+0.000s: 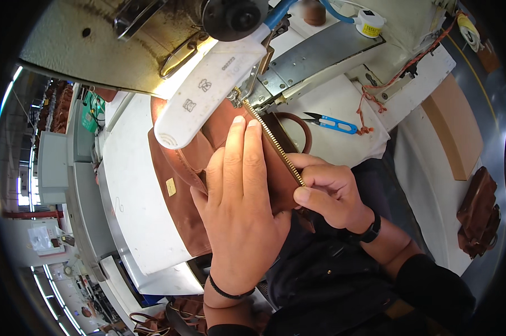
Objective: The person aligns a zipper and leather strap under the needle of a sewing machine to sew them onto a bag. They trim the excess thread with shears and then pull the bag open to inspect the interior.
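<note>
A brown leather bag (188, 221) lies under the head of a sewing machine (253, 92), with a gold-toothed zipper (272, 140) running along its edge toward the needle area. My left hand (239, 190) rests flat on the leather, fingers stretched out, the fingertips close to the zipper near the presser foot. Lower down, my right hand (334, 193) pinches the zipper edge between thumb and fingers. A curved brown handle (292, 122) sticks out past the zipper. The white lamp arm (211, 92) overhangs the bag and hides part of it.
Blue-handled thread snips (334, 123) lie on the white table right of the bag. Orange thread (369, 103) trails beside them. Another brown leather piece (478, 213) sits at the far right. More brown leather goods (180, 316) lie at the bottom edge.
</note>
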{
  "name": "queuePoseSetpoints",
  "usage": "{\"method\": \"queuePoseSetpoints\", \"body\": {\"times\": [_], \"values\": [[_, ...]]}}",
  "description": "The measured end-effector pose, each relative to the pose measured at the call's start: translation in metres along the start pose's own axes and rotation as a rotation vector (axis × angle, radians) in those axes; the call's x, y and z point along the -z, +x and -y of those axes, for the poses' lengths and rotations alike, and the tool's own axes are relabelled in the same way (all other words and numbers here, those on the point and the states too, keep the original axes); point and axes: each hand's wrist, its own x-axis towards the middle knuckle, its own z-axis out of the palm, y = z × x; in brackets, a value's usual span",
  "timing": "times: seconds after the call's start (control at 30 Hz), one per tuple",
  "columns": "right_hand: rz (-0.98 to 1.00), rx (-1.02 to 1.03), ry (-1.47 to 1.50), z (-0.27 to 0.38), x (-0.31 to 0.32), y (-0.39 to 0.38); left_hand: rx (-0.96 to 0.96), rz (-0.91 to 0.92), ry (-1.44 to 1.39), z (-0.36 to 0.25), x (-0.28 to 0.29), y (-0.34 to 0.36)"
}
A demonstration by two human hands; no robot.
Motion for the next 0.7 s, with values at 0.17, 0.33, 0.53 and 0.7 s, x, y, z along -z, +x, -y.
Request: {"method": "queuePoseSetpoints", "body": {"times": [0.17, 0.33, 0.53, 0.7], "values": [[-0.020, 0.024, 0.021, -0.002, -0.002, 0.003, -0.007, -0.023, -0.008, 0.002, -0.002, 0.001], [-0.002, 0.109, 0.128, -0.015, 0.000, 0.011, -0.011, -0.028, -0.035, 0.005, -0.002, 0.007], [-0.005, 0.125, 0.159, -0.015, -0.001, 0.012, 0.013, -0.036, -0.041, 0.003, -0.006, 0.005], [-0.013, 0.106, 0.164, -0.009, -0.002, 0.012, 0.054, -0.082, -0.019, -0.006, -0.013, -0.006]]}}
